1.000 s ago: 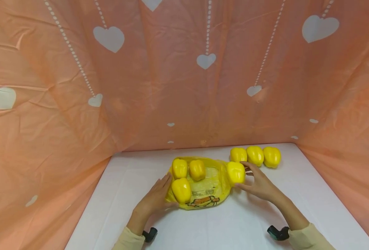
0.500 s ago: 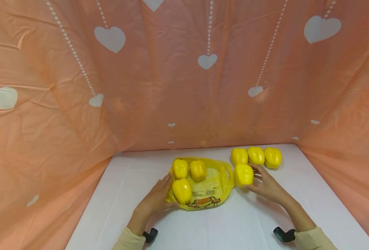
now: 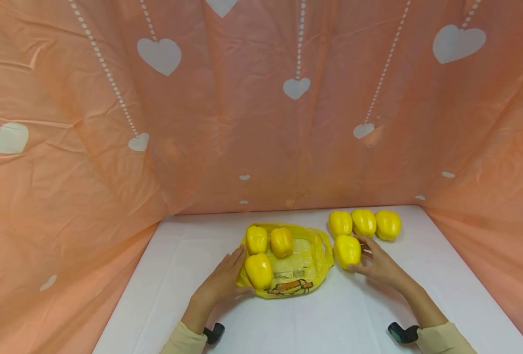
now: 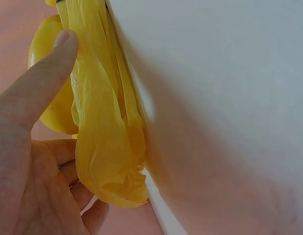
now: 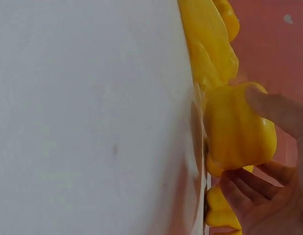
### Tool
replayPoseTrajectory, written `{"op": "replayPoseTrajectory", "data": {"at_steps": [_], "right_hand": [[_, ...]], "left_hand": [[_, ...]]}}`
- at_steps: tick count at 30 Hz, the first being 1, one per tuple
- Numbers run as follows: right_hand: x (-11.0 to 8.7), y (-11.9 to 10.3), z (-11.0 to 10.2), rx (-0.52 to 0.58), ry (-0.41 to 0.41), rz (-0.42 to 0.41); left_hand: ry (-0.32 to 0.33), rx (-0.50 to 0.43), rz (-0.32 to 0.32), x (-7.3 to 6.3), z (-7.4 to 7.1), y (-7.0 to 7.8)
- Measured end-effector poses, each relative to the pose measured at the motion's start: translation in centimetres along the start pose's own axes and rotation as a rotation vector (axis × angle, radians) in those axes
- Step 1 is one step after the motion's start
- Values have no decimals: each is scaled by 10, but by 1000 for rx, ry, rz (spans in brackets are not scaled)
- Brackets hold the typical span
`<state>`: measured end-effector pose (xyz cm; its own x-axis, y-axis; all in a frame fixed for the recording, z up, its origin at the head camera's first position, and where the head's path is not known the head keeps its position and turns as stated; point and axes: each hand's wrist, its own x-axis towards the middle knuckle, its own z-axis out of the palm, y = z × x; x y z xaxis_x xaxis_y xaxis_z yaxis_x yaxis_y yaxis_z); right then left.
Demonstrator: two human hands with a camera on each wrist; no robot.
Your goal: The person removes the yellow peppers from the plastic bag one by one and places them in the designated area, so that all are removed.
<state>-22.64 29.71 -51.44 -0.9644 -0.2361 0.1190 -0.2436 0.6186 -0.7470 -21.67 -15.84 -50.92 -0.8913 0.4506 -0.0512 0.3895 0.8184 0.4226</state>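
In the head view, a yellow plastic bag [image 3: 303,265] with a printed picture lies flat on the table. Three yellow bell peppers [image 3: 258,271] sit on its left part. My left hand [image 3: 220,279] rests at the bag's left edge, fingers fairly straight; the left wrist view has the thumb in front of the crumpled yellow bag [image 4: 105,132]. Just right of the bag, my right hand [image 3: 378,263] holds another yellow bell pepper [image 3: 347,251] between thumb and fingers. The right wrist view gives this pepper [image 5: 239,129] close up, thumb on one side and fingertips on the other.
Three more yellow bell peppers [image 3: 364,222] stand in a row at the table's back right, close to the held one. The white table [image 3: 296,324] ends at a pink curtain [image 3: 261,123] with white hearts at the back and sides.
My right hand has moved right with the bell pepper, from over the bag's right edge to beside it, below the back row. My left hand has stayed at the bag.
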Motion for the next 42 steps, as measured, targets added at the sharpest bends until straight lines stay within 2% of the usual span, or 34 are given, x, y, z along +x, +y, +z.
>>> {"op": "replayPoseTrajectory", "data": {"at_steps": [7, 20, 27, 33, 42], "right_hand": [[0, 2, 1, -8, -13, 45], [0, 3, 3, 6, -31, 35], [0, -2, 0, -21, -36, 31], [3, -7, -3, -40, -33, 15], [12, -21, -5, -83, 18, -51]], "left_hand": [[4, 8, 15, 0, 1, 1], [0, 7, 4, -1, 0, 2], [0, 0, 7, -1, -1, 3], [-9, 10, -3, 0, -1, 2], [1, -5, -2, 0, -1, 3]]}}
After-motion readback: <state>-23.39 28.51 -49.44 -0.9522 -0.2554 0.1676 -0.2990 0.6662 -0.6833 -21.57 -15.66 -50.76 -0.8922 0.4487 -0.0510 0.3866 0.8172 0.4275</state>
